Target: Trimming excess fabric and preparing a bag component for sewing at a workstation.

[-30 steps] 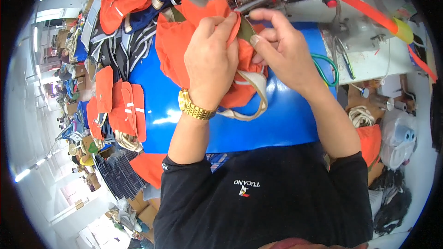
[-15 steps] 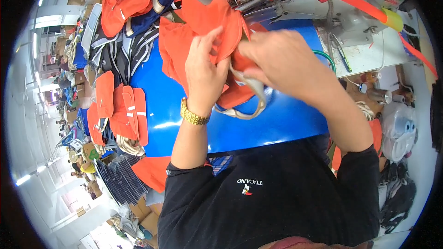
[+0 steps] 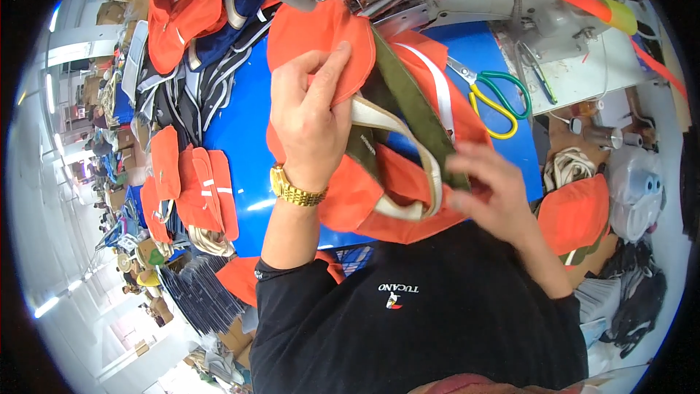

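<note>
An orange cap [image 3: 321,36] with a long cloth flap lies opened out over the blue work surface, its inside turned up. Olive-green lining [image 3: 412,87] and a loose cream band [image 3: 401,128] show within it. My left hand [image 3: 310,113], with a gold watch at the wrist, is closed on the cap's brim edge, thumb on top. At the cap's right side my right hand [image 3: 488,190] has its fingers apart beside the lining and band, slightly blurred. Whether its fingertips touch the cloth is hard to see.
A sewing machine [image 3: 437,0] stands at the far side. Scissors [image 3: 496,102] with yellow and green handles lie right of the cap. Orange cloth pieces [image 3: 197,182] and striped dark fabric [image 3: 193,95] are at the left. Tweezers [image 3: 538,76] rest on the machine bed.
The cap has been spread open toward me, exposing its lining and band. My right hand has moved right and nearer my body, away from the left. The scissors have come into sight.
</note>
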A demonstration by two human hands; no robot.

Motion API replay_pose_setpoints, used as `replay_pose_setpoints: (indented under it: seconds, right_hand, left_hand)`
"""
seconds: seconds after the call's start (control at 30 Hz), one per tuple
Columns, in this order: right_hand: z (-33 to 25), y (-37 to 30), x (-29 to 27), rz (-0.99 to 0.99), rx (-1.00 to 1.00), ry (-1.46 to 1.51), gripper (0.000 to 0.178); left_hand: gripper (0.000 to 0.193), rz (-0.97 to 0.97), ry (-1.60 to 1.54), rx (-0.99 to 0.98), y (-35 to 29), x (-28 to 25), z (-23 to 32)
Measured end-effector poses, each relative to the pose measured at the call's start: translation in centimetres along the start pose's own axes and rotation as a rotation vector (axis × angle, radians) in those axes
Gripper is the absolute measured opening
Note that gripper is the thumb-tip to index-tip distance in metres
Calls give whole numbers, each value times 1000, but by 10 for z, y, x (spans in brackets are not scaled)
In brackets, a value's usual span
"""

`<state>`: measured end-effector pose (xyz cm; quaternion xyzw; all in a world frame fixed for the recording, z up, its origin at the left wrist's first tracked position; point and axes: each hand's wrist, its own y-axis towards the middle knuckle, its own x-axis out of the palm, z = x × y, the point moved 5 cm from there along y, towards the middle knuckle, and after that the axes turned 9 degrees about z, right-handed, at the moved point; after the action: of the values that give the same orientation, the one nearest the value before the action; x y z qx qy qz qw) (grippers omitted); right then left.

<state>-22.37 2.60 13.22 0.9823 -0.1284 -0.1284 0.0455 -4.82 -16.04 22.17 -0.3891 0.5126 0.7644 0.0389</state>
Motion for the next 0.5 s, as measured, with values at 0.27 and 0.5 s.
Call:
replay_pose_setpoints:
  seconds: [0.27, 0.5]
  right_hand:
    - [-21, 118, 27, 191, -48, -55, 57]
    - [2, 161, 40, 61, -164, 93, 26]
  left_hand:
    - [42, -39, 2, 148, 6, 9, 10]
    - [34, -42, -14, 210, 5, 15, 7]
